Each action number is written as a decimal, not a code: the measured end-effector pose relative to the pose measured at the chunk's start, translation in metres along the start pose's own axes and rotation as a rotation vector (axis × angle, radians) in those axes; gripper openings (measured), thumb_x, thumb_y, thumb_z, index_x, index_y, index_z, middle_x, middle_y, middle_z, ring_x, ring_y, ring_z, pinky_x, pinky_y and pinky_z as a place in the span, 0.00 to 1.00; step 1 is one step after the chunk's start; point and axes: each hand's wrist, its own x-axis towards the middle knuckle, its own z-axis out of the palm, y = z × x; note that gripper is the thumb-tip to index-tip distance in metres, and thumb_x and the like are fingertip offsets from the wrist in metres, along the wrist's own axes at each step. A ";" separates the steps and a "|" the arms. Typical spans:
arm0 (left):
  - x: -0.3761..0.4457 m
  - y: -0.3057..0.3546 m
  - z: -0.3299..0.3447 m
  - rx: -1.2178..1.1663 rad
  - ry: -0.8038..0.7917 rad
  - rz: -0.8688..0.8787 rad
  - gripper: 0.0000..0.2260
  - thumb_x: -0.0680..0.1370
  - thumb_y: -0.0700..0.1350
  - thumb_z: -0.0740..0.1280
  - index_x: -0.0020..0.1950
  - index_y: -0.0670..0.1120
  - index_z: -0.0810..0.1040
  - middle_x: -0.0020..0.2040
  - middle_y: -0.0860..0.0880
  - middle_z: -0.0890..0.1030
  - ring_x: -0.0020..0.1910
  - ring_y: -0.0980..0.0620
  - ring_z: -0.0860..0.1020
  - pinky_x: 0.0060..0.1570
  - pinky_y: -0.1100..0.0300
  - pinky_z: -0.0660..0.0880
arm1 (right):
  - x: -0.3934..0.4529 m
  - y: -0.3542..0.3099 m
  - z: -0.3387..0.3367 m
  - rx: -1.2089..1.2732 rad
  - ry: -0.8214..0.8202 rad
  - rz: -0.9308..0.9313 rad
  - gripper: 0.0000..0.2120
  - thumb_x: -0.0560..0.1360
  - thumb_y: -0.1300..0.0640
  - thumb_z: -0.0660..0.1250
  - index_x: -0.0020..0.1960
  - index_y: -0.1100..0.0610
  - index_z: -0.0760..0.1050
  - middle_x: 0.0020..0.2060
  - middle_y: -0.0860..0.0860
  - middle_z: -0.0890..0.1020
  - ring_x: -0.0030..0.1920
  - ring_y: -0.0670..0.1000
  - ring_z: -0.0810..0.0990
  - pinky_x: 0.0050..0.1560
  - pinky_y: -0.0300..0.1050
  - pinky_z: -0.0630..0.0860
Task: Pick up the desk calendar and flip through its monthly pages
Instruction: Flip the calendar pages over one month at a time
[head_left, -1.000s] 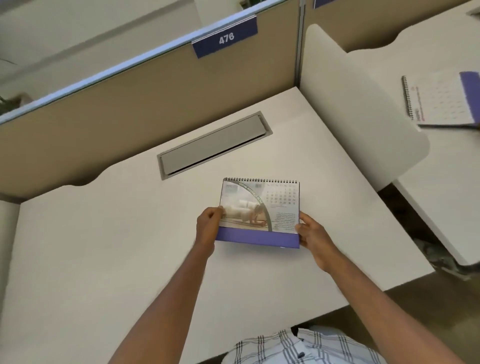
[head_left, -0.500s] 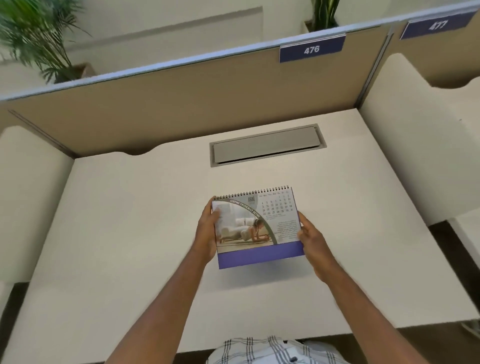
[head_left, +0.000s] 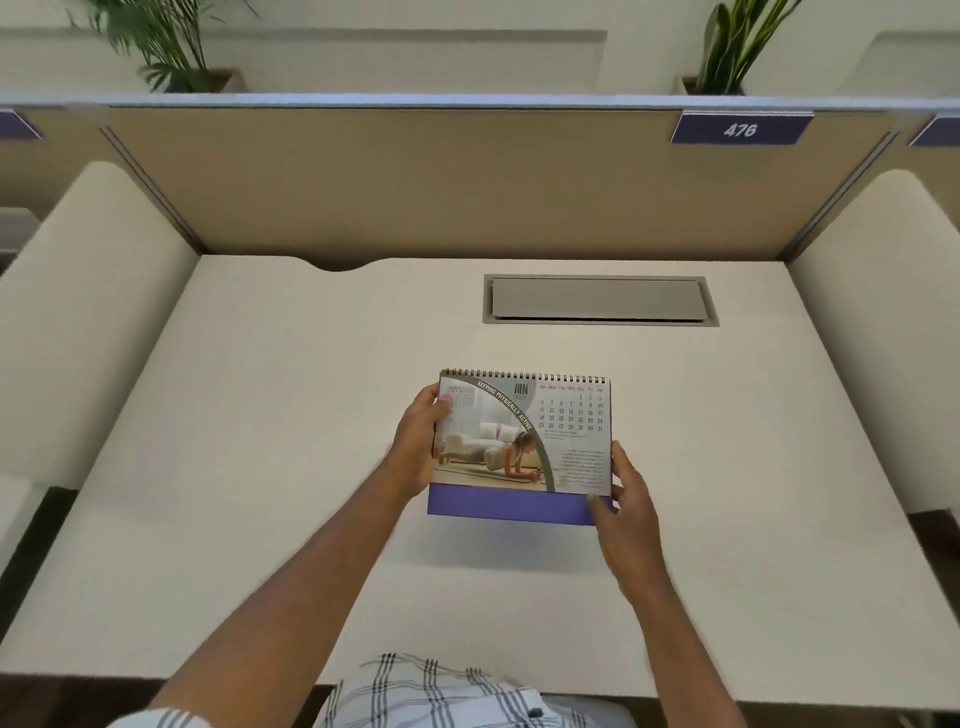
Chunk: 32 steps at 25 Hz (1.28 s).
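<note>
A white cubicle desk (head_left: 260, 467) lies below. Both hands hold the desk calendar (head_left: 522, 441) above it, open at January: left hand (head_left: 418, 447) wrapping the left edge, right hand (head_left: 626, 493) pinching the lower right corner. That light corner pinch could slip when a page turns.

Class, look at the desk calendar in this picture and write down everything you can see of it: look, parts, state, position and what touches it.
The calendar is a spiral-bound stand-up type with black wire loops along its top edge and a purple base strip below. The open page reads JAN, with a date grid at the right, a banner "Keeping physically active" and a photo of a person exercising on a mat. It looks like glossy card. It is held above the desk, casting a shadow. The left hand grips its left edge; the right hand grips the lower right corner.
</note>
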 end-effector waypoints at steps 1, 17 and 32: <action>-0.001 0.001 -0.006 -0.020 -0.015 -0.014 0.11 0.86 0.42 0.60 0.66 0.45 0.76 0.61 0.40 0.82 0.56 0.41 0.82 0.50 0.46 0.83 | -0.002 -0.001 0.005 0.005 0.010 -0.007 0.34 0.80 0.67 0.65 0.80 0.42 0.61 0.71 0.45 0.74 0.68 0.50 0.77 0.58 0.41 0.82; -0.001 0.025 -0.052 -0.150 -0.109 -0.127 0.25 0.85 0.59 0.54 0.64 0.44 0.82 0.60 0.38 0.86 0.55 0.38 0.86 0.54 0.46 0.81 | -0.009 -0.052 0.036 0.100 0.165 -0.122 0.23 0.80 0.56 0.70 0.72 0.43 0.71 0.67 0.45 0.76 0.66 0.48 0.77 0.56 0.39 0.78; -0.014 0.006 -0.056 -0.167 -0.101 -0.118 0.21 0.85 0.55 0.58 0.68 0.45 0.81 0.61 0.40 0.86 0.64 0.36 0.82 0.67 0.38 0.75 | 0.044 -0.119 0.020 -0.125 0.256 -0.309 0.04 0.78 0.50 0.71 0.52 0.47 0.78 0.54 0.49 0.73 0.57 0.56 0.74 0.44 0.38 0.74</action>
